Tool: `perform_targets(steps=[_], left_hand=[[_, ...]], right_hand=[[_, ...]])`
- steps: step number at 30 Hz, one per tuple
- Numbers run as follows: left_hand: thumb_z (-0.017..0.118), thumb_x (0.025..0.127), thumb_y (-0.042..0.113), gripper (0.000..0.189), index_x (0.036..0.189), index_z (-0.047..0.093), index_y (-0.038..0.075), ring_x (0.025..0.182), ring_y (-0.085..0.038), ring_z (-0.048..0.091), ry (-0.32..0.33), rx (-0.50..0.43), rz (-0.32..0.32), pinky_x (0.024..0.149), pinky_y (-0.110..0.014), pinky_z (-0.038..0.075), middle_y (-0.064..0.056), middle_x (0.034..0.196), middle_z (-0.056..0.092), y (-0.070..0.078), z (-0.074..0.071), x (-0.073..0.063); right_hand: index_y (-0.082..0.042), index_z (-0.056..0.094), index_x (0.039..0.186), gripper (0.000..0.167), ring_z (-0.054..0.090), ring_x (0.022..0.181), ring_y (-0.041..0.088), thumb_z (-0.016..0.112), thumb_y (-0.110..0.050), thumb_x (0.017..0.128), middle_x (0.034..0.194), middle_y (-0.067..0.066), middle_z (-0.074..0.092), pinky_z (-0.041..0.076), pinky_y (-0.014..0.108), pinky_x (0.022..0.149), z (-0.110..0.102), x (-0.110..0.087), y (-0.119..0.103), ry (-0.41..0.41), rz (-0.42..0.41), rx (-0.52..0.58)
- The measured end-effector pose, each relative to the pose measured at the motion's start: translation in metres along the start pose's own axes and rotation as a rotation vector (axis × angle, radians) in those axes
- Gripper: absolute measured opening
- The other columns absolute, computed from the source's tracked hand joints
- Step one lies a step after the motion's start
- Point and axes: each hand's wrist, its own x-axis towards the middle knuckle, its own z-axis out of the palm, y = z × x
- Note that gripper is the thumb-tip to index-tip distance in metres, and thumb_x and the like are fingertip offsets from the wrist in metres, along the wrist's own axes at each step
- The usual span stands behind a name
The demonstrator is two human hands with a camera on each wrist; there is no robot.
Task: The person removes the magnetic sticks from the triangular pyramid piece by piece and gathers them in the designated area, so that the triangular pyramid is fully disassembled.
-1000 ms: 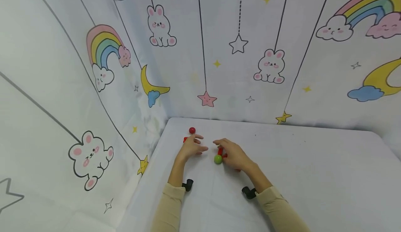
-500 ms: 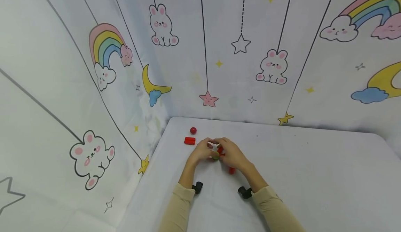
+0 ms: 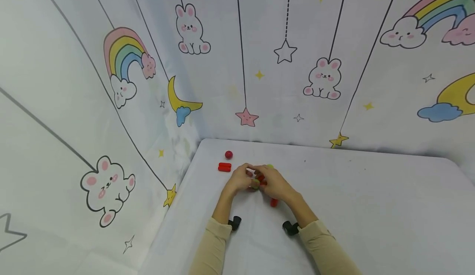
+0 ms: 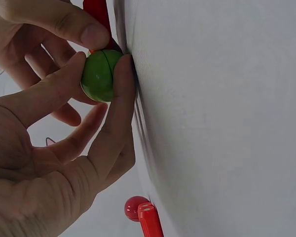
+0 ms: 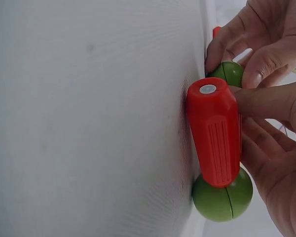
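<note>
My left hand (image 3: 238,180) pinches a green ball (image 4: 98,75) between thumb and fingers, just above the white table. Right beside it, my right hand (image 3: 273,182) holds a red magnetic building stick (image 4: 97,14), whose end meets that ball; the fingers hide much of the stick. Close to the right wrist camera, another ridged red stick (image 5: 214,136) with a pale round end stands in front of the right hand. A second green ball (image 5: 224,195) touches its far end. In the head view a red stick (image 3: 273,203) shows under the right palm.
Towards the far left of the white table (image 3: 352,209) lie two red sticks (image 3: 224,167) side by side. A red ball (image 3: 229,154) sits just behind them. A patterned white curtain (image 3: 259,81) rises along the back and left edges.
My left hand has moved right, from beside the pair of red sticks to the green ball, and now pinches it. The right hand stays nearly in place; a green ball now shows behind it.
</note>
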Motion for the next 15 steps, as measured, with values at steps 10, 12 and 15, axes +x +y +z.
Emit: perform_targets(steps=[10,12,15], left_hand=[[0.086,0.08,0.0,0.057,0.132,0.063,0.005,0.095,-0.03,0.064,-0.023,-0.09,0.015,0.076,-0.04,0.063,-0.024,0.123,0.061,0.0004,-0.0011,-0.0023],[0.086,0.08,0.0,0.057,0.132,0.063,0.005,0.095,-0.03,0.064,-0.024,-0.083,0.015,0.076,-0.04,0.063,-0.024,0.122,0.061,0.0007,-0.0013,-0.0024],[0.086,0.08,0.001,0.056,0.132,0.063,0.006,0.096,-0.03,0.063,-0.024,-0.075,0.012,0.077,-0.039,0.062,-0.023,0.122,0.061,0.0005,-0.001,-0.002]], right_hand=[[-0.009,0.053,0.15,0.072,0.062,0.116,0.024,0.072,0.015,0.085,0.127,0.011,0.067,0.057,0.042,0.095,-0.0023,-0.0025,-0.0007,-0.005,-0.019,-0.007],[-0.009,0.053,0.151,0.072,0.062,0.116,0.024,0.072,0.014,0.086,0.128,0.011,0.067,0.057,0.042,0.095,-0.0027,-0.0026,-0.0008,-0.008,-0.017,-0.001],[-0.011,0.053,0.151,0.072,0.061,0.118,0.023,0.074,0.013,0.086,0.129,0.01,0.067,0.056,0.041,0.096,-0.0028,-0.002,0.0,-0.014,-0.009,0.004]])
